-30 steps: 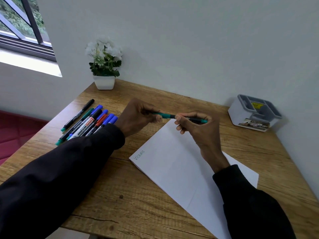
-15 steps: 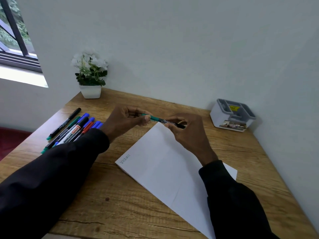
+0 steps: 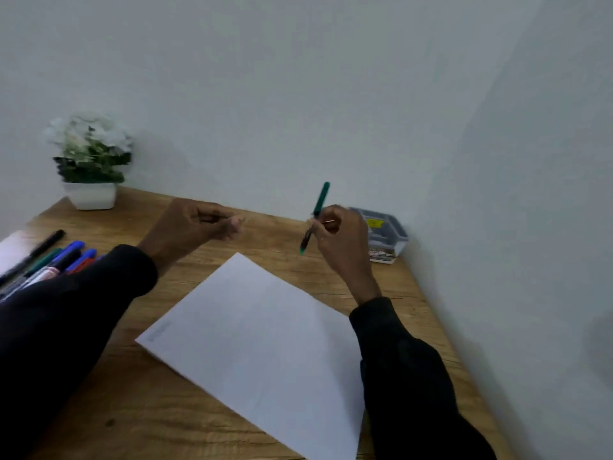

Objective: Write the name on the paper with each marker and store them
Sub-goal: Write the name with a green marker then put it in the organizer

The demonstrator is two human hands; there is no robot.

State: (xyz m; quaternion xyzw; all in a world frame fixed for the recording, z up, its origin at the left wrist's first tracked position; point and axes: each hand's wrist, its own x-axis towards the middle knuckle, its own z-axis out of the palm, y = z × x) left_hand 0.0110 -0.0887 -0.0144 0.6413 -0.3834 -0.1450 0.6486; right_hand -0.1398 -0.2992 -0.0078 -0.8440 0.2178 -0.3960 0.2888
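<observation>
Hovering beside the loose markers [image 3: 66, 257], the left hand [image 3: 195, 224] is curled on nothing visible. The right hand [image 3: 341, 237] pinches the green marker [image 3: 321, 197] steeply, one end up, the other down-left over the table [image 3: 282, 247] beyond the paper [image 3: 258, 327]. The holder [image 3: 391, 230] sits just right of it, path open, wall close behind.

Left hand [image 3: 194, 224] fingers curled — right hand [image 3: 340, 239] grips green marker [image 3: 321, 198].
</observation>
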